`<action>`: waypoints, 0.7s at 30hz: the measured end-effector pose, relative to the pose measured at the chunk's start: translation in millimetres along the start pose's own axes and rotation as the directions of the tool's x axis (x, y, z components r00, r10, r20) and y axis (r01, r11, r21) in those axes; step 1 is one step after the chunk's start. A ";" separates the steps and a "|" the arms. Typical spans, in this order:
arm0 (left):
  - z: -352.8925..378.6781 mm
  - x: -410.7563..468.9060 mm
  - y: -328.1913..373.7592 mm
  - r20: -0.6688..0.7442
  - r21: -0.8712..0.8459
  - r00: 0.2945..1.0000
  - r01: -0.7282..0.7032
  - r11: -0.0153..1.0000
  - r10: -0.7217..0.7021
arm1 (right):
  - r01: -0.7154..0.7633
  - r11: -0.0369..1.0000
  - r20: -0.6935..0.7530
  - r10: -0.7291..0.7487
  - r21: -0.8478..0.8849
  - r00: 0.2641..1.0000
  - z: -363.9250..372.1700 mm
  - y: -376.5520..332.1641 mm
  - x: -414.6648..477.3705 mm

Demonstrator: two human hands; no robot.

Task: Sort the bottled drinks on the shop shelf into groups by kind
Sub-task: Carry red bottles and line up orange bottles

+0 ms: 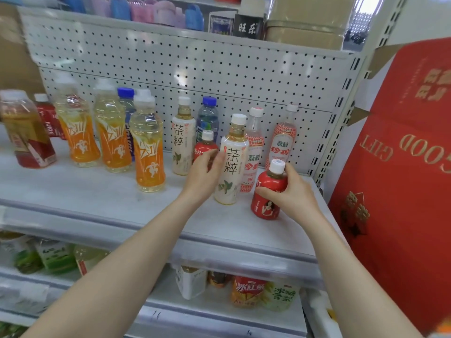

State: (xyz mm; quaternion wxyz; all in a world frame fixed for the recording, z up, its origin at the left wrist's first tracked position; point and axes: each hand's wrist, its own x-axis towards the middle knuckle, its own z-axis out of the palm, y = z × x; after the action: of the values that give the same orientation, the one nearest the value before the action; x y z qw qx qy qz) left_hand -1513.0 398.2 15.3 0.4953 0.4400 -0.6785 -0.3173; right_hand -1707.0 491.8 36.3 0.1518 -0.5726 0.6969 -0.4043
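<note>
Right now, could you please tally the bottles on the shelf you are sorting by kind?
Orange-label bottles: 3
White-label tea bottles: 2
Pink-label bottles: 2
Small red bottles: 2
Blue-capped bottles: 2
Amber square bottle: 1
Red-label bottle far left: 1
Total: 13

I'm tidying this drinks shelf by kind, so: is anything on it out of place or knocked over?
Yes: one blue-capped bottle hides behind the orange drinks, while a second blue-capped bottle stands among the tea bottles. Nothing looks spilled or fallen.
</note>
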 end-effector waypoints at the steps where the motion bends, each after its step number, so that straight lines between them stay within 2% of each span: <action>1: -2.3 5.4 -4.6 -0.059 0.037 0.998 -0.015 0.999 0.017 | -0.001 1.000 0.000 0.001 -0.001 1.000 1.9 0.3 0.8; 3: -7.4 20.5 -12.0 -0.131 0.155 0.991 -0.020 0.988 0.040 | -0.011 1.000 0.001 0.011 -0.008 1.000 4.0 0.6 2.3; 7: -12.8 57.0 -15.7 -0.055 0.327 0.997 -0.033 0.945 0.054 | -0.017 1.000 -0.008 0.017 -0.021 1.000 8.4 0.2 2.9; 11: -9.0 75.4 -12.0 -0.025 0.398 1.000 0.026 0.917 -0.018 | -0.025 1.000 0.007 0.025 -0.012 1.000 11.3 2.1 0.2; 15: -14.0 68.3 -7.2 -0.036 0.473 0.996 -0.053 0.880 0.079 | -0.019 0.999 0.039 0.020 -0.027 0.999 8.5 1.5 -4.2; 17: -13.8 58.4 -9.7 -0.013 0.456 0.998 -0.055 0.888 0.069 | -0.013 1.000 0.050 0.014 -0.019 0.999 8.3 1.7 -6.2; 21: -21.8 44.3 -22.7 -0.011 0.232 1.000 0.019 0.973 -0.017 | -0.083 0.993 0.070 0.077 0.086 0.995 14.9 7.0 -14.1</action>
State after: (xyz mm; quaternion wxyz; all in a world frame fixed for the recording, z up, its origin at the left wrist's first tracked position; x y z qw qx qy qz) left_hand -1491.3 348.6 19.7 0.4407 0.5024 -0.7046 -0.2385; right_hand -1697.5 499.1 18.2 0.2163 -0.5499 0.6953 -0.4091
